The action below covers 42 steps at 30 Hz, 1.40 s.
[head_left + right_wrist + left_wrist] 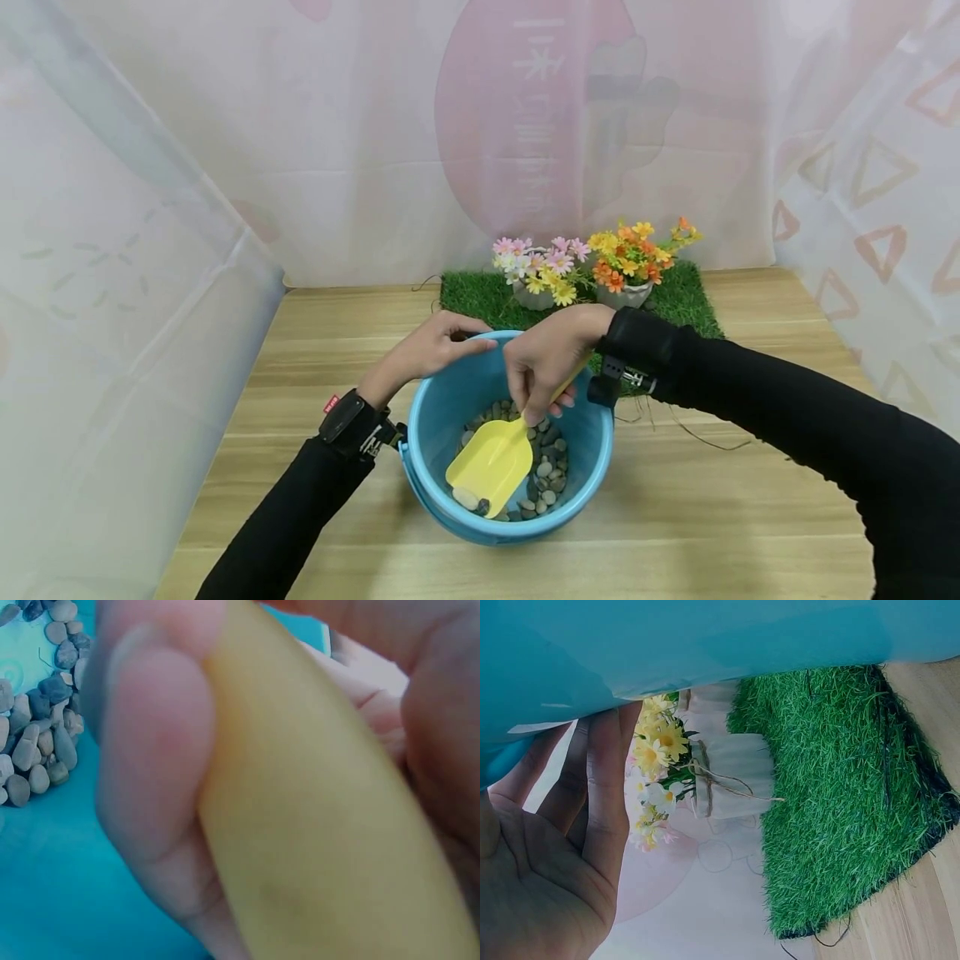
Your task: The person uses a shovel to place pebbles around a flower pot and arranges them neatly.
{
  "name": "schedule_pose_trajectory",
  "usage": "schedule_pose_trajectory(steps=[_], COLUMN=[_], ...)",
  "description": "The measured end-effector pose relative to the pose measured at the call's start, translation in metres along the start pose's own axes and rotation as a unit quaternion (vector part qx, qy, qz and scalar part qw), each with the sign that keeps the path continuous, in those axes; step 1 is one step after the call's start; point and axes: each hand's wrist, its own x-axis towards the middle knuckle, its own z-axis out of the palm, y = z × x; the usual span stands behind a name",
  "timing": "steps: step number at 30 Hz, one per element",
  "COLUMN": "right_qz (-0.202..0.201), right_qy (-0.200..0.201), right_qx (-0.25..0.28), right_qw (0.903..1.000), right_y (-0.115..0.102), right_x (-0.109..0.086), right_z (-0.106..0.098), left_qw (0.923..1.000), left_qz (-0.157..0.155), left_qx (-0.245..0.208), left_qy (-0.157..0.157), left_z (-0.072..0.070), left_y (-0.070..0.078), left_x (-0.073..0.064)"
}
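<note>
A blue bucket stands on the table with pebbles on its bottom. My right hand reaches inside and grips the handle of a yellow toy shovel, whose blade slants down onto the pebbles. Close up in the right wrist view, fingers wrap round the yellow handle. At the bucket's far left rim, my left hand holds the edge, thumb over the top. The left wrist view shows its fingers against the outside wall.
Behind the bucket lies a green artificial grass mat. On it stand a pot of pink, white and yellow flowers and a pot of orange flowers. Printed cloth hangs round the back and sides of the wooden table.
</note>
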Motion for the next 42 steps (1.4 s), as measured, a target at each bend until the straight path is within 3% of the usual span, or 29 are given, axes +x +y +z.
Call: schedule_pose_trajectory(steps=[15,30,42], right_qz=[-0.009,-0.049,-0.044], right_qy=[0.007,0.024,0.021], right_qx=[0.013,0.003,0.034], right_qw=[0.9998,0.9985,0.9983], right_y=[0.001,0.004,0.006], right_x=[0.001,0.005,-0.006], right_z=[0.003,0.005,0.007], left_qw=[1.0,1.0,0.9999], left_qz=[-0.004,-0.006,-0.006], left_qx=[0.005,0.003,0.01], left_qy=[-0.002,0.0,0.001], left_z=[-0.001,-0.001,-0.001], left_y=[0.0,0.001,0.003], left_x=[0.0,0.0,0.0])
